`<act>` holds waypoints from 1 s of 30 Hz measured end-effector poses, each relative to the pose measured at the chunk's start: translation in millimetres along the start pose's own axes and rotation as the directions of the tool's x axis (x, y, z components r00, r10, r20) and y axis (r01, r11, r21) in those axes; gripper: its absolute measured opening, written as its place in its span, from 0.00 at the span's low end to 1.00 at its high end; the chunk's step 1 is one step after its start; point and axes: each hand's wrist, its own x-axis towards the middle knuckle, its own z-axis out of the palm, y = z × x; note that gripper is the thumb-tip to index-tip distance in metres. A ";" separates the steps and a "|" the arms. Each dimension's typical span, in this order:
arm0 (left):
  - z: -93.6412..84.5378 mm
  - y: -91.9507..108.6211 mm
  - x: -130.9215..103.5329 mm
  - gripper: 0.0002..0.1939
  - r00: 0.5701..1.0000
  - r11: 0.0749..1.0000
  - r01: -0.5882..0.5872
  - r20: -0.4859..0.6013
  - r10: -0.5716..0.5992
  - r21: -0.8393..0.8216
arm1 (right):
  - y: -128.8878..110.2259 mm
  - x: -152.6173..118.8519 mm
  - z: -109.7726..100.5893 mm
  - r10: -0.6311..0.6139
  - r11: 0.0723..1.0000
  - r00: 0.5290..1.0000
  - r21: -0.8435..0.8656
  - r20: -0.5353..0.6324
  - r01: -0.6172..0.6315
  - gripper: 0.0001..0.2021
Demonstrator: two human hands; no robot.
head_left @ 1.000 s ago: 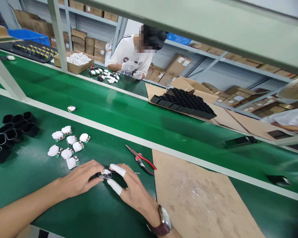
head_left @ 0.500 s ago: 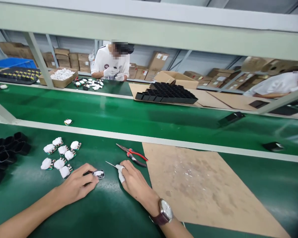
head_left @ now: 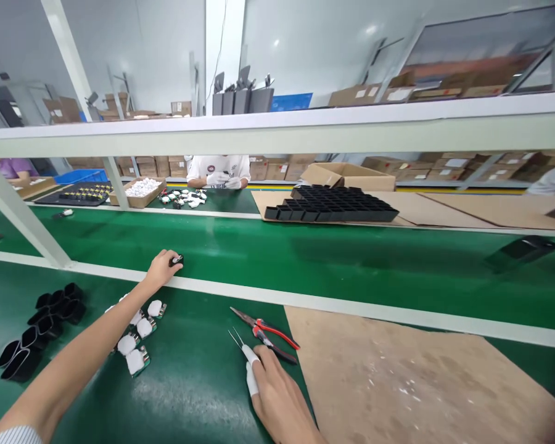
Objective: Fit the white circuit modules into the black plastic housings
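My left hand is stretched out over the green conveyor belt, closed round a small black case with something white inside. Down on the near bench, my right hand grips metal tweezers, their two tips apart and pointing up and left. White covers sit on its thumb and forefinger. Red-and-black pliers lie just beyond this hand. Under my left forearm is a group of small circuit boards with white tops, partly hidden by the arm.
Several black cases stand at the left of the bench. A stained cardboard sheet covers the right side. A pale rail edges the belt. Across it, a person works beside stacked black cases. Another case lies on the belt.
My left hand has moved forward from the bench to over the belt, carrying the black case. My right hand stays low with the tweezers. The view has tilted upward.
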 end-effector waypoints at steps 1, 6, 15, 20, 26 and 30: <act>-0.1 -3.7 -0.6 0.20 1.000 1.000 0.014 0.010 -0.015 0.017 | 1.7 -1.3 0.2 0.004 1.000 1.000 -0.020 -0.003 -0.004 0.23; -22.5 -21.4 -7.2 0.23 0.992 0.995 0.081 0.089 -0.085 0.052 | 7.2 -2.7 -1.2 0.032 0.995 0.999 -0.095 -0.032 -0.035 0.22; -37.0 48.3 -115.5 0.26 0.961 0.984 -0.100 0.242 0.134 -0.147 | 5.8 2.6 0.5 -0.107 0.992 0.981 0.046 -0.160 0.116 0.17; -54.3 64.3 -179.8 0.30 0.869 0.937 -0.285 0.357 0.341 -0.203 | 0.1 2.0 -2.5 -0.153 0.983 0.980 0.086 -0.130 0.164 0.16; -140.9 -52.8 -177.7 0.16 0.986 0.931 -0.135 -0.049 0.161 0.339 | -16.1 8.6 -13.6 -0.084 0.979 0.987 0.176 -0.137 0.108 0.14; -166.9 -129.0 -193.0 0.28 0.995 0.807 0.048 -0.102 0.016 0.589 | -34.0 24.2 -24.1 -0.139 0.951 0.990 0.276 -0.016 0.138 0.15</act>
